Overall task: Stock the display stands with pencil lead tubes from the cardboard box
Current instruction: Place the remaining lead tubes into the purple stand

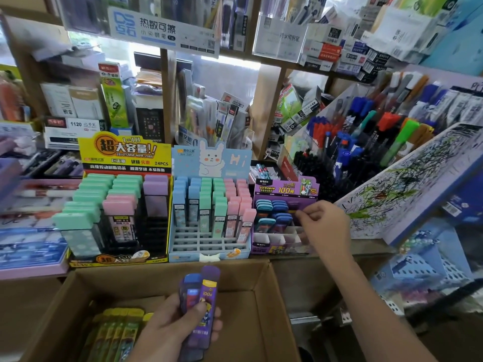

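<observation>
Pencil lead tubes [206,286] bunched within grasping left fingers [218,316] — right fingers [309,214] curled at purple stand [285,189], hold unclear

Bright, even light overall. Backlit gaps behind the shelf [164,100] at upper centre are blown out white. Soft shadow inside the cardboard box [248,296]. Fisheye bending at the edges; left and right margins smeared, top rows soft. Display stands [209,241] at centre are sharp.
</observation>
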